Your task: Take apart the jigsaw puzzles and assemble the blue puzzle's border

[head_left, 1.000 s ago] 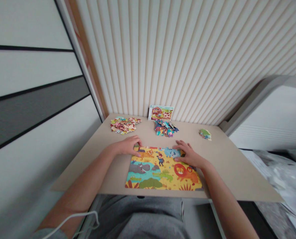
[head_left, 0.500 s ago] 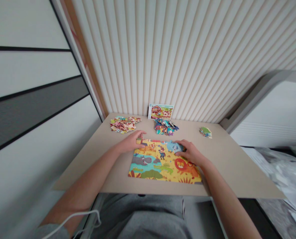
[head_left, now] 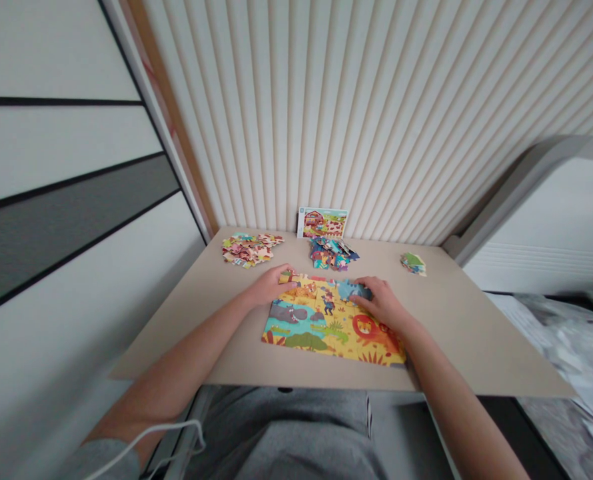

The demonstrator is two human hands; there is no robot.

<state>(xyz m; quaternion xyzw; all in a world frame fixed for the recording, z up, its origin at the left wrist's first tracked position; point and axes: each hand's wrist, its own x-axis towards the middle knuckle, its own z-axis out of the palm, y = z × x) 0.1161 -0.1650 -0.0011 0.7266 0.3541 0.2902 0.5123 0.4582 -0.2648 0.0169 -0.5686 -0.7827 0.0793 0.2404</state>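
An assembled jigsaw puzzle with a hippo, lions and a crocodile lies flat near the table's front, slightly turned. My left hand grips its upper left corner, the thumb on the picture and the fingers curled at the far edge. At the upper right, my right hand holds the puzzle by its edge, with thumb and fingers resting around the blue animal. Parts of the top edge and right side are covered by my hands.
On the beige table lie a pile of reddish puzzle pieces, a pile of blue pieces and a small greenish stack of pieces. A farm picture card leans at the back against a ribbed panel.
The puzzle has shifted a little, its left side moving away from me and to the right. My left hand has moved right with it; my right hand stays nearly in place.
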